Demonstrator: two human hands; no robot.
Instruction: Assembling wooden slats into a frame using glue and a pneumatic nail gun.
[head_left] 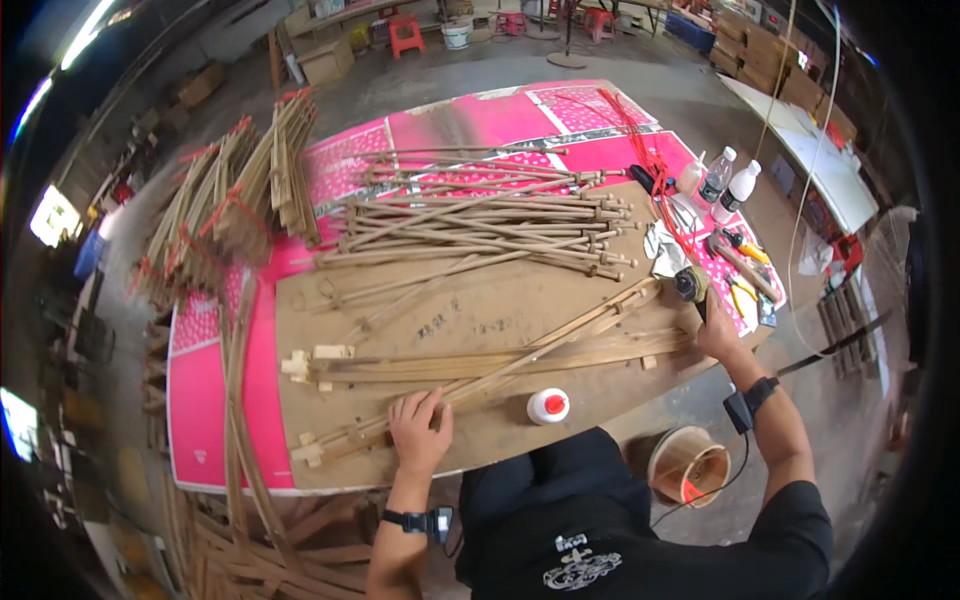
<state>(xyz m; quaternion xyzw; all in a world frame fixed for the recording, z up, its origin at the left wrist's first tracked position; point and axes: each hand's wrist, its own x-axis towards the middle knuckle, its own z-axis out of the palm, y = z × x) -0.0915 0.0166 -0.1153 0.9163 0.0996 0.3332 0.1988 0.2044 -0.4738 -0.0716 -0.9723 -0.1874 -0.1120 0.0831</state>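
Note:
My left hand [420, 430] lies at the near edge of the brown board [480, 310], its fingers curled over long thin wooden strips [540, 350]. These strips slant up to the right, with small wooden blocks [308, 450] at their left end. At the board's right side my right hand [718, 332] is closed round the handle of a mallet-like tool with a dark rounded head [690, 284]; its exact kind is unclear. Between the hands stands a white bottle with a red cap [548, 406]. Other flat strips [440, 368] lie beyond my left hand.
A pile of knobbed wooden rods [480, 225] covers the far board. Bundled strips [230, 190] stand at left. Bottles [738, 190], red cords [640, 130], a hammer [745, 265] and yellow-handled pliers [742, 295] lie at right. Below is a bucket [660, 465].

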